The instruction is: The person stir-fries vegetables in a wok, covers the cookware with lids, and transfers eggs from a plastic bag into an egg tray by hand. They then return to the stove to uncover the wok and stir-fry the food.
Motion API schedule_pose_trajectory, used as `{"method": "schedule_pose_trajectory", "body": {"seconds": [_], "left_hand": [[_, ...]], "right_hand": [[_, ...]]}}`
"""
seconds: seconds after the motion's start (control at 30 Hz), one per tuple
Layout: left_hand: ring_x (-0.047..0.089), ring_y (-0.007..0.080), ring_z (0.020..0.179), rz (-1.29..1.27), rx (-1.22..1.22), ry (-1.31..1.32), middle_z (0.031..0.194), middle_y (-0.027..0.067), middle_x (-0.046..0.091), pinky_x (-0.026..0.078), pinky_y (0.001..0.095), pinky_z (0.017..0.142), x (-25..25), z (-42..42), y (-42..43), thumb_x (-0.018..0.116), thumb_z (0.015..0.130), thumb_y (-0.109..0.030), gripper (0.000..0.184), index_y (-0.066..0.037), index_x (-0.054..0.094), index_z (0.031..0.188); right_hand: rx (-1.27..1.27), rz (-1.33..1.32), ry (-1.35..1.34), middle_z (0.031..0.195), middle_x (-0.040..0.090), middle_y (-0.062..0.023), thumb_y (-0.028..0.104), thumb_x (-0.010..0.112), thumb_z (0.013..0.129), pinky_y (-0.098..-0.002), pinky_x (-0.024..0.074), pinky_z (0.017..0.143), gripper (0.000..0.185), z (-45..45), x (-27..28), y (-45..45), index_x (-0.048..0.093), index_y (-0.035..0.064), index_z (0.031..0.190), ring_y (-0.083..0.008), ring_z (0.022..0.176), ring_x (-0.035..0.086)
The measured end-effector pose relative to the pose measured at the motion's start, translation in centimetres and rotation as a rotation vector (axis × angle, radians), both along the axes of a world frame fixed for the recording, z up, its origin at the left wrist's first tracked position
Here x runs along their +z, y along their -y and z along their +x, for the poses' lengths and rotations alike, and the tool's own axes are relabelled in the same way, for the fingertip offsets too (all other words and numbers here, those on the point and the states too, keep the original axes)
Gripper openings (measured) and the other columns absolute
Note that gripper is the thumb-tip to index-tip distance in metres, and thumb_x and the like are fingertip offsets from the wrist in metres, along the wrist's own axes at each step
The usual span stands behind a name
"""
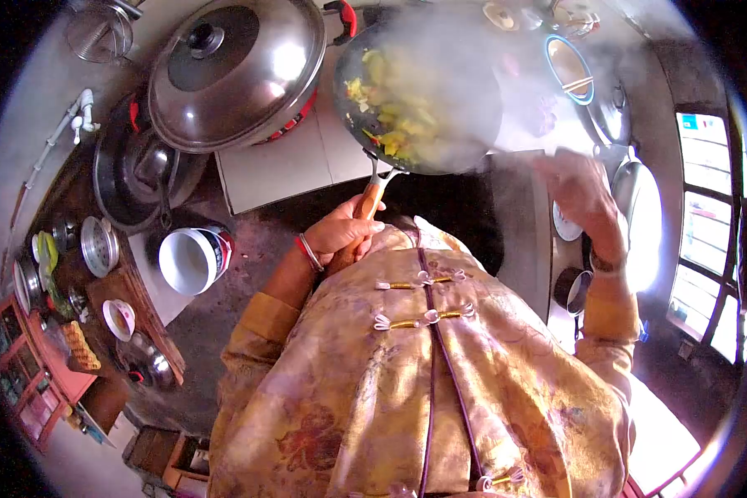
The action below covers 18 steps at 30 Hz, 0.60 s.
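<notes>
My left hand (339, 233) is wrapped around the wooden handle (372, 202) of a dark frying pan (349, 75). Sliced yellow-green food (411, 116) with small red bits lies in the pan. Thick steam rises over the pan's right side and hides much of it. To the right of the pan is my right hand (577, 191), raised over the counter's edge. Haze and motion smear its fingers, so whether they hold anything does not show. Beyond it stands a blue-rimmed bowl (550, 48) with chopsticks (578, 84) across it.
A large lidded pot (249, 70) stands left of the pan. Below it are a black wok (120, 178) and a white bucket (187, 261). Bowls and lids sit on a wooden bench (145, 286) at left. A small pot (571, 290) is near my right forearm, and a window (705, 199) is at right.
</notes>
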<state>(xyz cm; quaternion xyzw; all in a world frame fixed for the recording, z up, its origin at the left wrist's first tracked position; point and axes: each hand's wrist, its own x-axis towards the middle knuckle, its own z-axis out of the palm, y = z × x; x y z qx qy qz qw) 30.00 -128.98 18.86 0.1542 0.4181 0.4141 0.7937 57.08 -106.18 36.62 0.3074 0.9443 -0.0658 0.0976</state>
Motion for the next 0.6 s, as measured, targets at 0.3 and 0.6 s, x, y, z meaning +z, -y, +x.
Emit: {"method": "schedule_pose_trajectory", "body": {"seconds": [0.3,0.6], "left_hand": [[0.049,0.0081,0.045,0.031,-0.017,-0.074,0.062,-0.0006,0.049,0.039,0.023,0.042,-0.1,0.2,0.0,0.062,0.086,-0.014,0.041,-0.007,0.042,0.12],[0.049,0.0084,0.046,0.004,-0.002,-0.032,0.066,0.0001,0.051,0.04,0.0229,0.043,0.3,0.2,0.0,0.061,0.086,-0.014,0.04,-0.006,0.042,0.12]], "right_hand": [[-0.297,-0.218,-0.293,0.1,0.066,-0.0138,0.028,0.052,0.092,-0.0327,0.0512,0.064,0.029,-3.3,-9.4,-1.1,0.066,0.009,0.108,-0.0216,0.085,0.064],[-0.23,-0.073,-0.177,0.086,0.066,-0.0112,0.021,0.063,0.084,-0.0365,0.0503,0.071,0.022,1.3,-3.0,-3.5,0.069,0.0114,0.103,-0.0258,0.08,0.063]]}}
